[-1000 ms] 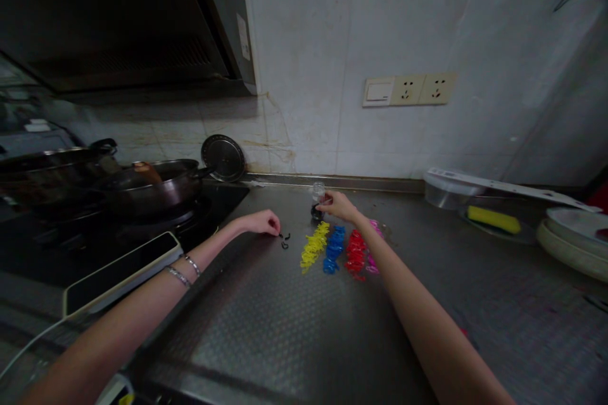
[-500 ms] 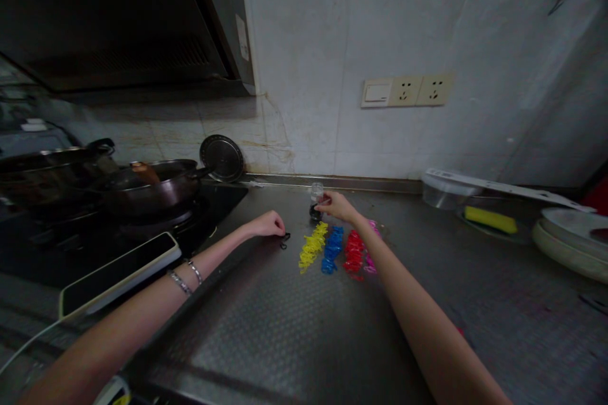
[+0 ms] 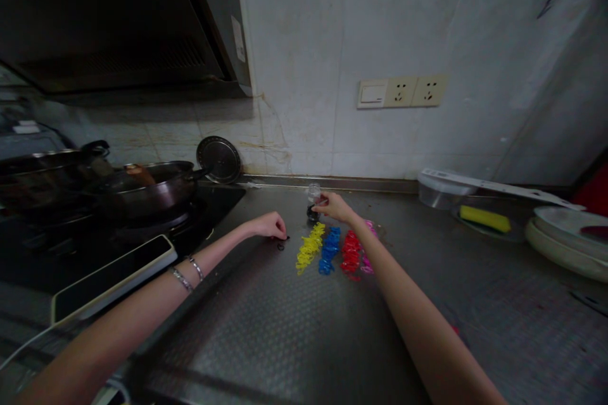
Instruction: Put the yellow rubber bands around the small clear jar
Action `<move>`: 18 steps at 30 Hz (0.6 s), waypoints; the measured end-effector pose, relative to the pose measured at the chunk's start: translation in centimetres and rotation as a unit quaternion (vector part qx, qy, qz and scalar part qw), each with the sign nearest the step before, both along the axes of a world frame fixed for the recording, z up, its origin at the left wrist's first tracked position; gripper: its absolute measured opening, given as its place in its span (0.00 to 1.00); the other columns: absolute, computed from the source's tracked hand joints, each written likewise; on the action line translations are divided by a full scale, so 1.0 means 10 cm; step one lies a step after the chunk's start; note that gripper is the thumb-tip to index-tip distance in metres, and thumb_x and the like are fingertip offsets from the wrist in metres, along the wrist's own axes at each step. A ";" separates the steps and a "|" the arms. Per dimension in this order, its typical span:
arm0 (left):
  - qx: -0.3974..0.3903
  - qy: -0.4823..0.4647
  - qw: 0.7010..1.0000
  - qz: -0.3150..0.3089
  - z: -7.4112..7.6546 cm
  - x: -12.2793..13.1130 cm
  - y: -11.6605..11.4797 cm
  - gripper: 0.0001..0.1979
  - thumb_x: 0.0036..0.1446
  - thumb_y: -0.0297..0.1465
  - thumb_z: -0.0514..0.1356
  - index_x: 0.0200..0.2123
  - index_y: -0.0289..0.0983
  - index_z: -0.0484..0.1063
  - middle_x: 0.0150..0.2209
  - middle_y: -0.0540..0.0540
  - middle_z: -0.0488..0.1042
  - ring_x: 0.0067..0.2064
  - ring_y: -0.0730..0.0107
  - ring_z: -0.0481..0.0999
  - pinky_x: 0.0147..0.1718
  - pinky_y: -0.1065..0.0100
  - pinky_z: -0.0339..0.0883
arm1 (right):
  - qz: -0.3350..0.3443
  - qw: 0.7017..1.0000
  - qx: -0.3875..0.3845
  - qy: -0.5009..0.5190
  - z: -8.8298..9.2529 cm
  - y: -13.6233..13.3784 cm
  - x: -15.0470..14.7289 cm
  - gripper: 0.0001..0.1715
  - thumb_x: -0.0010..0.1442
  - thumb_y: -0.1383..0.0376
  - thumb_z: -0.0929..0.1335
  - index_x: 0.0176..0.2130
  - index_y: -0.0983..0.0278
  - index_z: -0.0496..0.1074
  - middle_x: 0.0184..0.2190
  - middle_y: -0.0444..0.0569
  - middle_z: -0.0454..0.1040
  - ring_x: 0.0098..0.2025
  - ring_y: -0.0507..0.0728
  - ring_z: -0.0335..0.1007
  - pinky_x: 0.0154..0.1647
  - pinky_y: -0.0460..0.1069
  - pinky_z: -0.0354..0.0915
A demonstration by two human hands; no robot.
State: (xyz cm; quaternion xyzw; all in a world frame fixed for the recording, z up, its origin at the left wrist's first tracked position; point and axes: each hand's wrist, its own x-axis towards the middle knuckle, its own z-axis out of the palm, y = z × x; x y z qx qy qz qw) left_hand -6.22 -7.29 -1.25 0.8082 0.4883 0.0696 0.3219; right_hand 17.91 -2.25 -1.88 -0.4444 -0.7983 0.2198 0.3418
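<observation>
My left hand (image 3: 272,226) is pinched together right by the black bands (image 3: 280,247), can't tell if one's in it; right hand (image 3: 336,207)'s clamped on the jar (image 3: 313,193), back and to the right.

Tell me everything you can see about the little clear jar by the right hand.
The small jar is see-through, glass or clear plastic, with a clear upper part and dark contents showing low down. It looks upright on the metal counter, just beyond the yellow pile and in front of the wall. The fingers of the right hand touch its right side. Whether its top is open is too small to tell.
</observation>
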 end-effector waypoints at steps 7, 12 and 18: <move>0.025 0.068 0.996 -0.048 0.07 0.03 -0.04 0.08 0.38 0.28 0.57 0.23 0.33 0.75 0.18 0.51 0.70 0.20 0.79 0.63 0.20 0.77 0.52 | -0.003 1.000 0.001 -0.004 -0.01 0.03 0.00 0.16 0.45 0.66 0.70 0.36 0.70 0.70 0.30 0.49 0.72 0.28 0.50 0.65 0.27 0.44 0.60; 0.026 0.040 0.997 -0.057 0.10 0.00 -0.05 0.09 0.39 0.27 0.56 0.24 0.32 0.75 0.20 0.50 0.72 0.22 0.78 0.64 0.21 0.77 0.54 | -0.005 1.000 0.002 -0.007 -0.03 0.04 0.00 0.16 0.46 0.65 0.70 0.37 0.70 0.69 0.30 0.48 0.72 0.27 0.50 0.65 0.27 0.43 0.59; 0.002 0.022 0.996 -0.091 0.12 -0.06 -0.10 0.09 0.40 0.28 0.57 0.26 0.32 0.75 0.21 0.50 0.72 0.23 0.77 0.64 0.22 0.77 0.54 | -0.010 1.000 -0.005 -0.006 0.00 0.01 0.00 0.16 0.46 0.65 0.70 0.36 0.70 0.70 0.30 0.49 0.72 0.28 0.50 0.65 0.28 0.44 0.60</move>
